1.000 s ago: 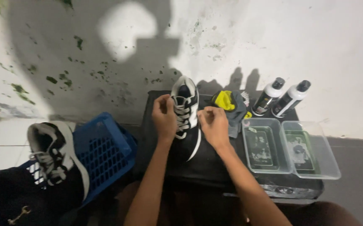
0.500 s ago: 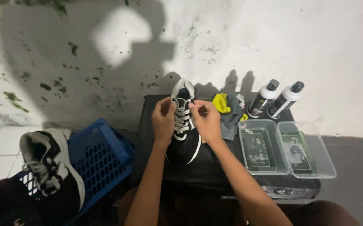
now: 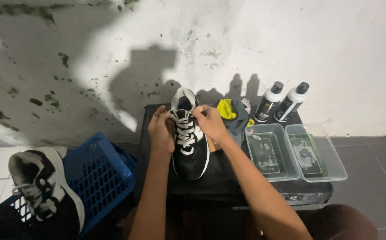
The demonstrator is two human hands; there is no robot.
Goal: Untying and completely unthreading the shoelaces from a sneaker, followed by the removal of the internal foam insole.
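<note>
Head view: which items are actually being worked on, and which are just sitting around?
In hand:
- black-and-white sneaker on the black table
- its white laces, pinched by left hand and right hand

Lying about:
- second sneaker on the blue crate
- two bottles
- two clear tubs
- grey-yellow cloth

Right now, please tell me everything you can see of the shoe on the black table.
The shoe is a black sneaker with a white sole edge, white laces and a white heel collar. It lies flat on the black table, toe toward the person, heel toward the wall. The left hand and right hand grip its upper laces.
</note>
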